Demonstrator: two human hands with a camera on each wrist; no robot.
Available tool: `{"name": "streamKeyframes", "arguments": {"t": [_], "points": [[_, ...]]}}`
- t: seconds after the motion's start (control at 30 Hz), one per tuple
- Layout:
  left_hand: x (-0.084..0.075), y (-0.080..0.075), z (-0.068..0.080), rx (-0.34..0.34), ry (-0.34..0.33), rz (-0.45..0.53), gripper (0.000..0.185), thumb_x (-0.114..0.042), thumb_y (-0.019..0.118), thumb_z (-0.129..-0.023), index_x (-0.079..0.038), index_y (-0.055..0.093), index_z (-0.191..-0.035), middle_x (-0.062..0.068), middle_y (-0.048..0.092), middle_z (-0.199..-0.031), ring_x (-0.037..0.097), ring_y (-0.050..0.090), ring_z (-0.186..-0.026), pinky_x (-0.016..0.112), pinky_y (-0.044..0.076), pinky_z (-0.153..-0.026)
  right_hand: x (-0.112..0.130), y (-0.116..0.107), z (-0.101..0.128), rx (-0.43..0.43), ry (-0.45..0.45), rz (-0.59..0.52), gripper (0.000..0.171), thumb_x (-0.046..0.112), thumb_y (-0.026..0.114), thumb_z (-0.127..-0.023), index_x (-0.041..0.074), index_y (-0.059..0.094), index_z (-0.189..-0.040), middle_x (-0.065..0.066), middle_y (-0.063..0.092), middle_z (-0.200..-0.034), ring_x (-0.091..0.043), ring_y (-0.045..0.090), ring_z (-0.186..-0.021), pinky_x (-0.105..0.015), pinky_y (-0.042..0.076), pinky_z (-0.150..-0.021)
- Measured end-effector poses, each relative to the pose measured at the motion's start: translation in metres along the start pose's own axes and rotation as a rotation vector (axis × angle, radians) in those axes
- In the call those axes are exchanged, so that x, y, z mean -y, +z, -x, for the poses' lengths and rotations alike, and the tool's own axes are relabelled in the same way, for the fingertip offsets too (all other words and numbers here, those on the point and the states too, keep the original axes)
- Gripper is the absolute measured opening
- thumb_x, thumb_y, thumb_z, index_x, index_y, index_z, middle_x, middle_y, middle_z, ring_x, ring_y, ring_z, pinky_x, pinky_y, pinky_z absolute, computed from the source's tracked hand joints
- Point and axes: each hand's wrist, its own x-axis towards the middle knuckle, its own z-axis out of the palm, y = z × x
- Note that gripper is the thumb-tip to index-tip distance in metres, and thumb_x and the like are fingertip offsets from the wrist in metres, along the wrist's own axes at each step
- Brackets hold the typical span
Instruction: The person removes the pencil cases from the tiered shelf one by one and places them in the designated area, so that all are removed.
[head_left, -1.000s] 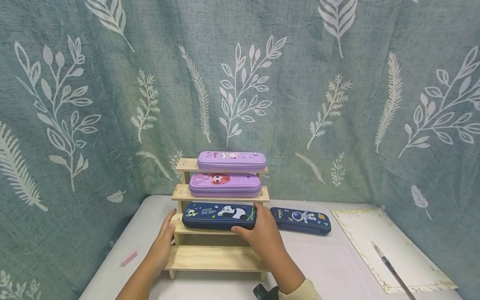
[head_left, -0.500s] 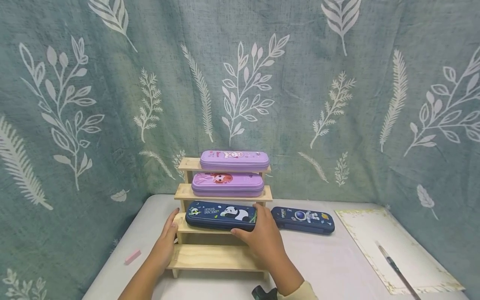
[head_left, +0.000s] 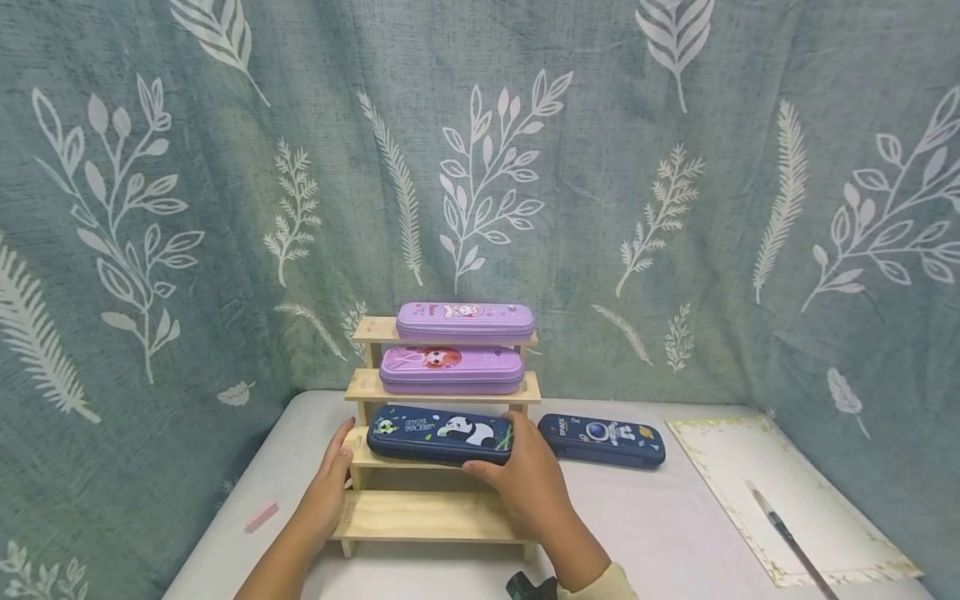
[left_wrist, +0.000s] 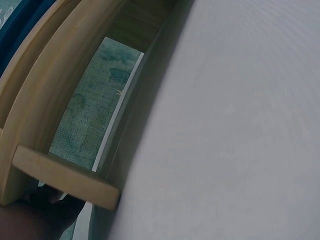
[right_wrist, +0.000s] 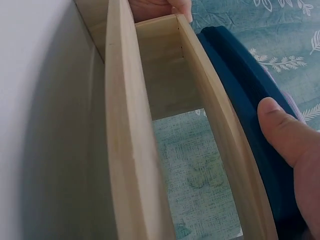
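A dark blue pencil case (head_left: 427, 450) with a panda print lies on the third step down of a light wooden tiered shelf (head_left: 435, 515), its right end angled slightly toward the front. My right hand (head_left: 532, 475) grips that right end, thumb in front and fingers over the back. Seen from the right wrist, the thumb (right_wrist: 280, 125) presses along the blue side of the case. My left hand (head_left: 327, 492) rests against the shelf's left end with fingers extended. In the left wrist view only a dark part of it shows, beside the wooden post (left_wrist: 65, 177).
A light purple pencil case (head_left: 465, 321) sits on the top step, a purple one (head_left: 452, 372) on the second. A blue astronaut pencil case (head_left: 602, 442) lies right of the shelf. Farther right, a paintbrush (head_left: 787, 533) lies on bordered paper (head_left: 727, 467). A pink stick (head_left: 262, 517) lies left.
The panda pencil case has turned slightly, its right end coming a little toward the front with my right hand. My left hand stays at the shelf's end.
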Motion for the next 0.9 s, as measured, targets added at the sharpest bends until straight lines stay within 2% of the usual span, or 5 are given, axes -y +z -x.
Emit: {"name": "streamKeyframes", "arguments": {"t": [0.23, 0.57, 0.9], "points": [[0.000, 0.000, -0.001, 0.002, 0.011, 0.005, 0.056, -0.050, 0.014, -0.114, -0.040, 0.005, -0.169, 0.006, 0.005, -0.178, 0.041, 0.000, -0.163, 0.072, -0.001, -0.124, -0.004, -0.005, 0.004, 0.030, -0.021, 0.002, 0.108, 0.062, 0.091, -0.070, 0.013, 0.046, -0.155, -0.013, 0.056, -0.152, -0.036, 0.057, -0.138, -0.058, 0.048, -0.110], [0.002, -0.001, 0.000, 0.005, 0.040, 0.019, 0.055, -0.047, 0.014, -0.114, -0.039, 0.005, -0.169, 0.006, 0.006, -0.178, 0.040, 0.000, -0.163, 0.070, -0.001, -0.125, -0.009, -0.015, 0.009, 0.042, -0.068, 0.029, 0.097, 0.055, 0.093, -0.071, 0.011, 0.052, -0.148, -0.011, 0.063, -0.141, -0.031, 0.062, -0.128, -0.055, 0.051, -0.107], [0.004, 0.001, -0.001, 0.006, 0.034, 0.033, 0.056, -0.047, 0.014, -0.115, -0.037, 0.005, -0.169, 0.009, 0.005, -0.178, 0.043, 0.001, -0.162, 0.072, -0.001, -0.124, -0.017, -0.021, 0.014, 0.050, -0.106, 0.024, 0.098, 0.057, 0.092, -0.071, 0.010, 0.052, -0.147, -0.011, 0.060, -0.146, -0.034, 0.059, -0.133, -0.057, 0.048, -0.110]]}}
